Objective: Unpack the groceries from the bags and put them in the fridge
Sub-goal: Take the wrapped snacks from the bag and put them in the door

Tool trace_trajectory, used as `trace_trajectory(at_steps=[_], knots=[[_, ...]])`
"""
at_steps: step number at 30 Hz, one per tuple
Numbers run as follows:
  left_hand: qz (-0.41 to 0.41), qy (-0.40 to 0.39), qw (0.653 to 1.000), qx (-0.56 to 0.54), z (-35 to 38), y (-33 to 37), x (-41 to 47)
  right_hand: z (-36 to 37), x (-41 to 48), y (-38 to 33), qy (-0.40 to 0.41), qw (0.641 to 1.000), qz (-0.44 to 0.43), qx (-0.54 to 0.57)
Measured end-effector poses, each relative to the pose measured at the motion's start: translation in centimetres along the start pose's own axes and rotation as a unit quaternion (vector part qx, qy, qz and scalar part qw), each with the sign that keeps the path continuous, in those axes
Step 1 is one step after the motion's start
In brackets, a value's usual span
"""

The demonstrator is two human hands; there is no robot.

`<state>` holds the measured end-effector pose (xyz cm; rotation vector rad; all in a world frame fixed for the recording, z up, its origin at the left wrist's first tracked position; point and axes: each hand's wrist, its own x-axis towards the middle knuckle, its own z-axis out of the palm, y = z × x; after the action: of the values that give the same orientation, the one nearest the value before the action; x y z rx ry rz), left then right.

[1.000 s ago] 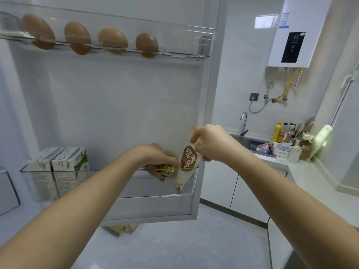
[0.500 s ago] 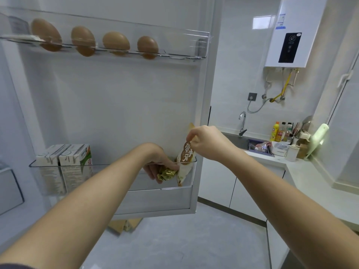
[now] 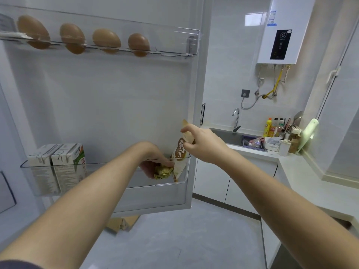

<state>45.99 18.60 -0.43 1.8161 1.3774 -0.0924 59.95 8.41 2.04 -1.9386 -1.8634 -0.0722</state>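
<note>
The fridge door stands open in front of me. Its lower clear bin (image 3: 108, 188) holds two milk cartons (image 3: 58, 167) at the left. My left hand (image 3: 155, 162) reaches inside the bin's right end and grips a gold foil-wrapped item (image 3: 162, 172). Beside it a white and brown snack packet (image 3: 179, 158) stands upright in the bin's right corner. My right hand (image 3: 202, 144) pinches the packet's top edge between thumb and fingers. Several brown eggs (image 3: 106, 40) sit in the top door rack (image 3: 174, 41).
A kitchen counter (image 3: 291, 166) with a sink (image 3: 227, 135), tap, bottles and containers runs along the right. A water heater (image 3: 279, 35) hangs on the wall. Flattened cardboard (image 3: 122, 223) lies on the grey floor below the door.
The packet has sunk lower into the bin's right corner. My left hand has pushed the gold item deeper into the bin. My right hand has loosened to a fingertip pinch at the packet's top.
</note>
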Motion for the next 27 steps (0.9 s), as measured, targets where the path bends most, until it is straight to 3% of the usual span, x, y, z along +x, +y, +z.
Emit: trace_trajectory(at_steps=[11,19,23,27], knots=[[-0.008,0.059,0.996,0.069,0.2,0.6,0.1,1.1,-0.3,0.6,0.034,0.998,-0.017,0.046],[0.013,0.084,0.996,0.038,-0.3,0.4,-1.7,1.6,-0.5,1.6,0.050,0.994,-0.033,0.095],[0.041,0.195,0.978,0.061,-0.4,0.3,-3.3,1.8,-1.0,2.6,0.076,0.990,-0.053,0.107],[0.075,0.386,0.901,0.182,1.6,-0.7,-4.7,1.9,-2.8,4.5,0.089,0.988,-0.052,0.119]])
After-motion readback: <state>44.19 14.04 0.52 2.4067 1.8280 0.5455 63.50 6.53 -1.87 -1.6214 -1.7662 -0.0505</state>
